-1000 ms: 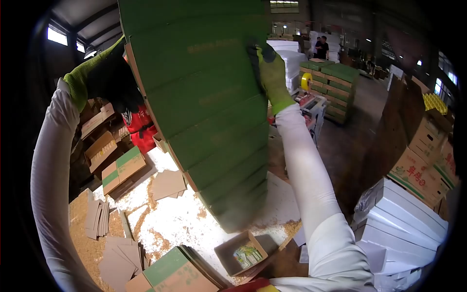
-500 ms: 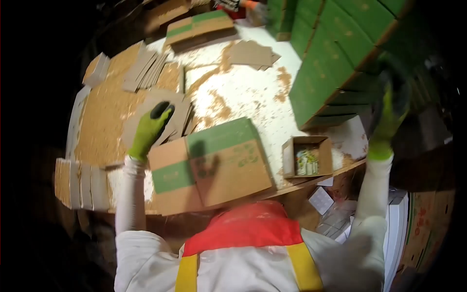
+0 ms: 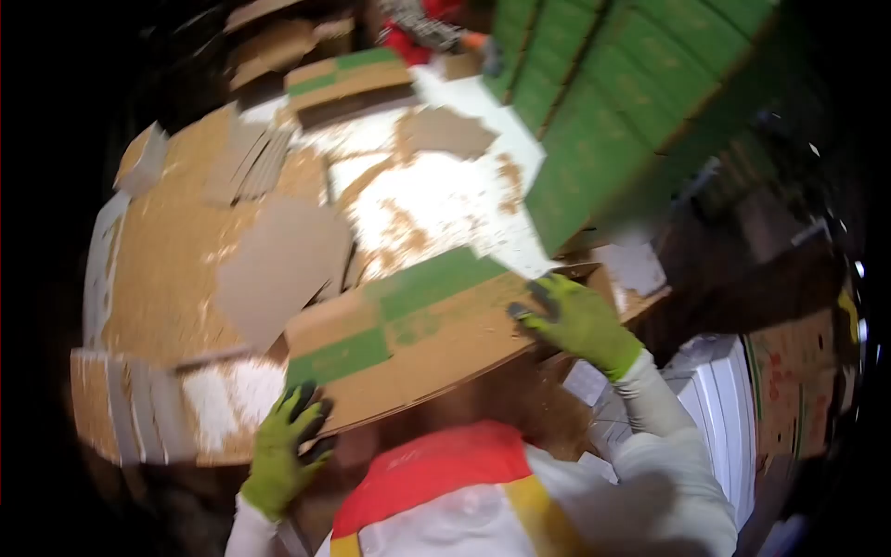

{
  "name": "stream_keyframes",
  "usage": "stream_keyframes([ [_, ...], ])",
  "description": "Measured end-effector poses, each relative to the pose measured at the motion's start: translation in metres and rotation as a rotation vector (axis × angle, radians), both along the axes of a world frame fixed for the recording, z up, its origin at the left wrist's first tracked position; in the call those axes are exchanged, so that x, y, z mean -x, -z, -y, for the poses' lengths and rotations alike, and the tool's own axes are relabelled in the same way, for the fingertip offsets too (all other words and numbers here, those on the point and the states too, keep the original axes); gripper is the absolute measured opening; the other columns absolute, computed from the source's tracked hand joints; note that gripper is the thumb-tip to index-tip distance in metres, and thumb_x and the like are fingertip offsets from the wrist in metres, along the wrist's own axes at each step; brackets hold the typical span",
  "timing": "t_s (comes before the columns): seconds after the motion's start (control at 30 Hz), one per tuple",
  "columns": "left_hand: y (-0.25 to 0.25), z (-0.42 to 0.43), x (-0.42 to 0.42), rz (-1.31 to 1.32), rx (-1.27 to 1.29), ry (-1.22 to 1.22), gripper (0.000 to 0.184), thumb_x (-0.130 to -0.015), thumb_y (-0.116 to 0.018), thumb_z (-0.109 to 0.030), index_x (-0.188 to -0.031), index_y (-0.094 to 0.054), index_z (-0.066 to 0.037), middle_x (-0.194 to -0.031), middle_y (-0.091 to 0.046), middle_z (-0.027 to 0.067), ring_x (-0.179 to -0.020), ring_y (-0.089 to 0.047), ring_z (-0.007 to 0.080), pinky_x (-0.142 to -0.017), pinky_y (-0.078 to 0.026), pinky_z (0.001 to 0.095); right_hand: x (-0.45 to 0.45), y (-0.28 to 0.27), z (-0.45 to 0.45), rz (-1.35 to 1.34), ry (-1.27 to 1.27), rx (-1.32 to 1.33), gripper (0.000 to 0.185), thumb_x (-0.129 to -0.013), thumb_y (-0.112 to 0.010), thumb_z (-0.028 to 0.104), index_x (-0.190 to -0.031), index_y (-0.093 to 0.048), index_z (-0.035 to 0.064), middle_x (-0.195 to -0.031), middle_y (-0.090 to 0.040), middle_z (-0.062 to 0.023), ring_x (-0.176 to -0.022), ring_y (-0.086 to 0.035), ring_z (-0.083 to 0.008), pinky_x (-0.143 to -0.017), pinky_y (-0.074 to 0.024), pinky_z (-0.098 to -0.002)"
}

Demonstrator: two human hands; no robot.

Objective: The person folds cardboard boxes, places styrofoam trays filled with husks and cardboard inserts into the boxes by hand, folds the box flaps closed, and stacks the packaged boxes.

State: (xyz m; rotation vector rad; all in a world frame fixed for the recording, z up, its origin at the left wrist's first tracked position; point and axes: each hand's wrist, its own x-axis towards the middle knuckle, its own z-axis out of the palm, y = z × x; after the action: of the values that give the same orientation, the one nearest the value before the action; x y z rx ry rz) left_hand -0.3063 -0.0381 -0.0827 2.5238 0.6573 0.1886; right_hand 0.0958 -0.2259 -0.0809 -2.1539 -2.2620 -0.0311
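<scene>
Both hands wear green gloves with dark fingertips. A flat folded cardboard box (image 3: 436, 348) with green bands lies at the near edge of the white table (image 3: 418, 209). My left hand (image 3: 288, 446) is at the box's near left corner, its fingers apart. On the box's right end rests my right hand (image 3: 580, 325), fingers spread over the cardboard. Behind that hand, a small open carton (image 3: 599, 278) is partly hidden. Grey-brown cardboard sheets (image 3: 278, 269) lie just beyond the box's left part.
Tall stacks of green boxes (image 3: 622, 121) rise at the table's right side. Another person's gloved hand (image 3: 487, 51) is beside them at the far edge. Sawdust (image 3: 176, 260) covers the left side. White boxes (image 3: 715, 399) and printed cartons (image 3: 798, 381) stand at the lower right.
My right hand has come down from beside the green stack onto the flat box. My left hand has moved from above the cardboard sheets to the box's near left corner. The view has shifted.
</scene>
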Motion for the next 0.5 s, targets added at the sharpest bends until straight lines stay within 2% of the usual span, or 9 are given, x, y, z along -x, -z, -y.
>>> stream_keyframes([
  [0.03,-0.005,-0.021,-0.001,0.005,0.033,0.042,0.054,-0.068,-0.077,-0.003,-0.121,-0.065,-0.001,-0.127,-0.06,0.0232,-0.117,-0.06,0.0302,-0.098,-0.047,0.0407,0.029,-0.045,-0.026,-0.174,0.289,-0.085,0.055,-0.086,-0.066,0.049,-0.123,-0.062,0.0082,-0.113,-0.06,-0.0194,-0.101,-0.058,-0.0369,-0.09,-0.0463,-0.048],
  [0.07,-0.008,-0.043,-0.008,0.094,0.288,-0.039,0.051,-0.068,-0.074,0.0,-0.118,-0.066,-0.001,-0.114,-0.065,0.0205,-0.102,-0.065,0.0305,-0.091,-0.05,0.0397,0.038,-0.057,-0.036,-0.249,0.157,-0.113,0.061,-0.086,-0.062,0.055,-0.125,-0.059,0.0082,-0.116,-0.06,-0.0193,-0.106,-0.057,-0.0362,-0.092,-0.0445,-0.0481],
  [0.1,-0.011,-0.067,-0.022,0.146,0.549,-0.126,0.048,-0.067,-0.07,0.004,-0.115,-0.068,-0.002,-0.102,-0.07,0.0179,-0.088,-0.069,0.0307,-0.085,-0.053,0.0387,0.036,-0.027,-0.05,-0.23,-0.131,-0.32,0.059,-0.086,-0.063,0.053,-0.122,-0.058,0.0074,-0.11,-0.061,-0.0171,-0.102,-0.058,-0.0344,-0.089,-0.0456,-0.0463],
  [0.17,-0.027,-0.105,-0.05,0.017,0.142,0.077,0.044,-0.067,-0.068,0.001,-0.111,-0.068,0.0,-0.096,-0.069,0.0165,-0.075,-0.067,0.032,-0.077,-0.054,0.0404,0.057,-0.007,-0.092,-0.049,-0.039,-0.077,0.047,-0.086,-0.061,0.05,-0.112,-0.058,0.0108,-0.096,-0.062,-0.0089,-0.083,-0.064,-0.0288,-0.074,-0.0496,-0.0417],
  [0.2,-0.007,-0.114,-0.057,0.086,-0.36,0.12,0.043,-0.069,-0.069,-0.005,-0.112,-0.067,-0.001,-0.09,-0.069,0.0138,-0.076,-0.065,0.0332,-0.083,-0.051,0.0447,0.052,0.015,-0.11,-0.031,-0.097,-0.261,0.04,-0.086,-0.061,0.049,-0.104,-0.061,0.013,-0.089,-0.063,-0.0068,-0.077,-0.065,-0.0284,-0.068,-0.0497,-0.0421],
  [0.23,-0.014,-0.094,-0.088,-0.126,-0.565,0.002,0.057,-0.069,-0.072,-0.013,-0.123,-0.061,-0.003,-0.102,-0.067,0.0171,-0.09,-0.062,0.0358,-0.092,-0.043,0.051,0.047,0.017,-0.131,-0.001,-0.103,-0.251,0.038,-0.086,-0.061,0.048,-0.101,-0.06,0.0129,-0.087,-0.063,-0.0064,-0.077,-0.065,-0.0282,-0.067,-0.0496,-0.0421],
  [0.3,-0.014,-0.039,-0.131,0.195,-0.339,-0.034,0.071,-0.069,-0.072,-0.016,-0.136,-0.05,-0.004,-0.127,-0.059,0.0201,-0.116,-0.053,0.0393,-0.104,-0.032,0.0566,0.034,0.015,-0.159,0.044,-0.114,-0.217,0.035,-0.085,-0.062,0.047,-0.094,-0.06,0.0127,-0.082,-0.063,-0.0057,-0.077,-0.065,-0.0277,-0.065,-0.0494,-0.0421],
  [0.4,0.021,-0.021,-0.14,0.255,-0.814,-0.09,0.077,-0.07,-0.073,-0.018,-0.139,-0.044,-0.002,-0.142,-0.047,0.0196,-0.13,-0.043,0.0416,-0.109,-0.028,0.0595,0.001,-0.004,-0.172,-0.109,-0.258,-0.212,0.029,-0.083,-0.064,0.041,-0.087,-0.058,0.0125,-0.079,-0.062,-0.0054,-0.076,-0.065,-0.0256,-0.065,-0.0489,-0.041],
  [0.5,0.006,-0.014,-0.125,0.401,-0.753,-0.202,0.074,-0.072,-0.071,-0.018,-0.139,-0.044,-0.002,-0.143,-0.047,0.0186,-0.133,-0.041,0.0409,-0.114,-0.023,0.0596,0.039,-0.038,-0.15,0.157,-0.316,-0.38,0.024,-0.084,-0.062,0.037,-0.087,-0.058,0.0139,-0.077,-0.06,-0.0047,-0.073,-0.065,-0.0238,-0.065,-0.0482,-0.0402],
])
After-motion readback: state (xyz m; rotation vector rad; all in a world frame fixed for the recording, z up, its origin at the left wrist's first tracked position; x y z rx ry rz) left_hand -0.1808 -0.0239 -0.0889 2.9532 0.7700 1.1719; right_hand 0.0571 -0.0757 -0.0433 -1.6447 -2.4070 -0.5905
